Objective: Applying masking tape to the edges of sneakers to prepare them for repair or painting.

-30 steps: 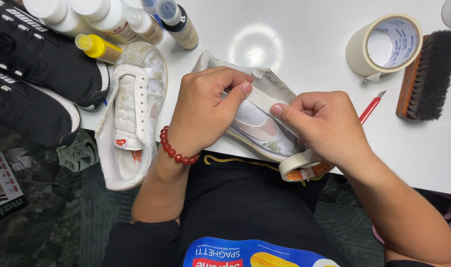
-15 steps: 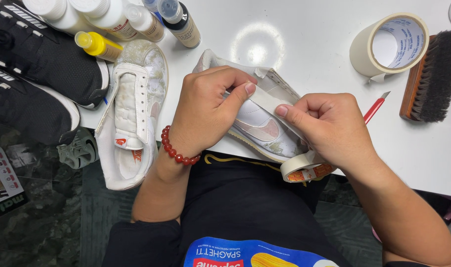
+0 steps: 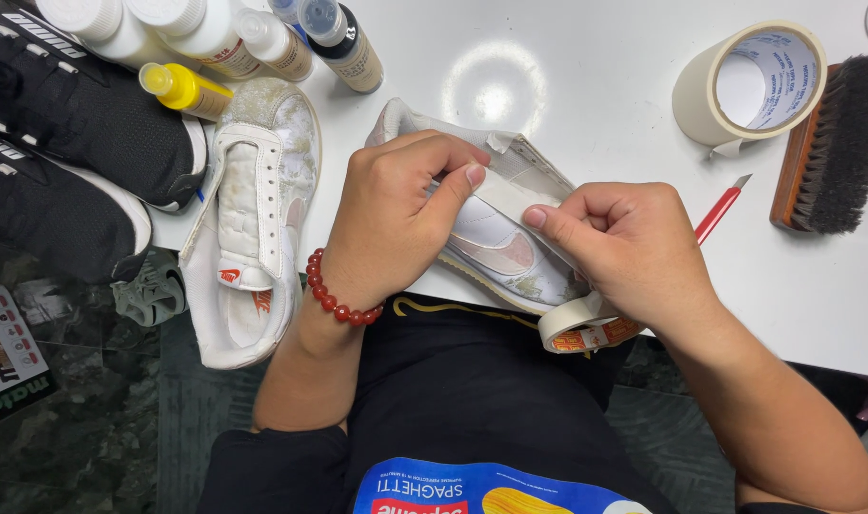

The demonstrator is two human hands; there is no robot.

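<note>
A white sneaker lies on its side at the front edge of the white table. My left hand, with a red bead bracelet on its wrist, grips the shoe and presses a strip of cream masking tape against its upper with the thumb. My right hand pinches the same strip and holds a small tape roll under the palm. The strip runs taut from the roll up to the left thumb.
A second, dirty white sneaker lies to the left, beside two black shoes. Several bottles stand at the back left. A large tape roll, a brush and a red-handled knife lie right.
The hands have barely shifted; my left thumb has slid a little along the tape on the shoe. The view has crept slightly right.
</note>
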